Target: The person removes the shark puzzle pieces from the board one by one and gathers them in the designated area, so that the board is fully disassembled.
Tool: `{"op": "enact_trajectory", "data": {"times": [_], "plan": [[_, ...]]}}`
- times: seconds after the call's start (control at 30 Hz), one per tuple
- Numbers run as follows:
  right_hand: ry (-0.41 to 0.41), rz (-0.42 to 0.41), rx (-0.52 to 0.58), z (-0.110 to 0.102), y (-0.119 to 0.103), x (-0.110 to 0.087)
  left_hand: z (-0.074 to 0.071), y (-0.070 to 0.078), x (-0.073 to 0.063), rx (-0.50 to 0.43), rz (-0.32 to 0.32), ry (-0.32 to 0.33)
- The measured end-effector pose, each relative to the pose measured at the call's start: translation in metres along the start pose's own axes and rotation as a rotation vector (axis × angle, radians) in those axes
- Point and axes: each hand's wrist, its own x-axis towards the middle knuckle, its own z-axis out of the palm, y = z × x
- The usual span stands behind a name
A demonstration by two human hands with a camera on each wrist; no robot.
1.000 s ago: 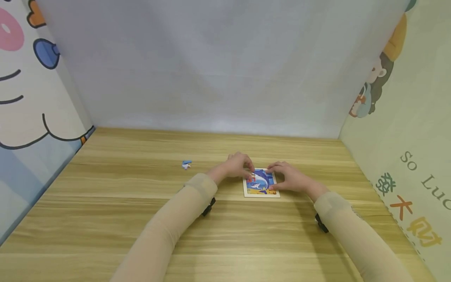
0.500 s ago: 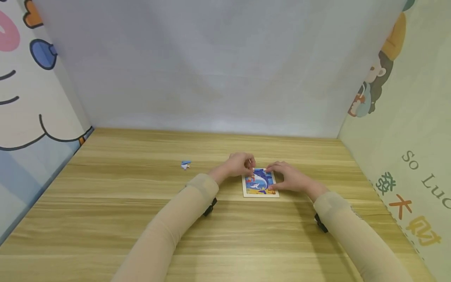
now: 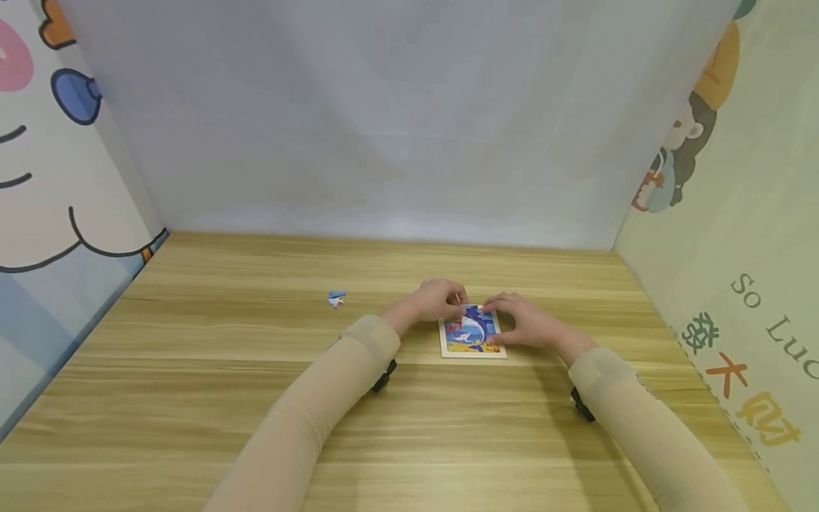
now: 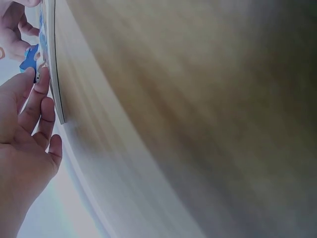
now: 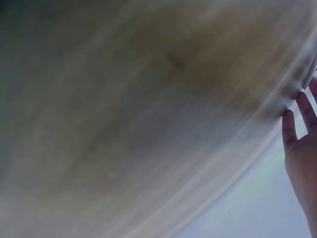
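Observation:
A small square jigsaw puzzle [image 3: 472, 354] with a white border and a blue and yellow sea picture lies flat on the table. Over its far left corner, my left hand [image 3: 438, 300] pinches a blue puzzle piece [image 4: 29, 58] between thumb and index finger; the piece stands tilted above the board. The other fingers are loosely bent. At the puzzle's right side, my right hand [image 3: 526, 320] rests with spread fingers, thumb and index finger touching its surface. In the right wrist view only some fingers [image 5: 290, 129] show, near the board's edge.
One loose blue and white puzzle piece [image 3: 335, 299] lies to the left on the wooden table [image 3: 409, 434]. A pale cloth [image 3: 397, 142] hangs behind the table. Printed panels stand at the left [image 3: 38, 213] and right [image 3: 755, 235].
My left hand has shifted slightly right along the puzzle's far edge with the pinched piece. The right hand has stayed in place at the board's right side.

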Motion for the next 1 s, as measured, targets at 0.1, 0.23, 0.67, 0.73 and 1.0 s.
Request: {"op": "enact_trajectory", "data": {"times": [0.1,0.23,0.67,0.73,1.0], "plan": [[-0.002,0.005,0.001,0.000,0.000,0.000,0.000,0.000,0.001,0.012,0.001,0.001],[-0.001,0.005,-0.001,0.000,0.002,0.000,-0.001,0.001,0.002,0.035,0.007,-0.002],[0.019,0.031,-0.004,0.001,-0.004,0.001,0.001,0.003,0.003,0.096,0.010,0.026],[0.024,0.052,-0.032,0.002,-0.007,0.004,0.001,0.002,0.002,0.092,0.004,0.022],[0.064,0.111,-0.088,0.005,-0.017,0.007,0.002,-0.002,0.003,0.029,0.011,0.016]]}}
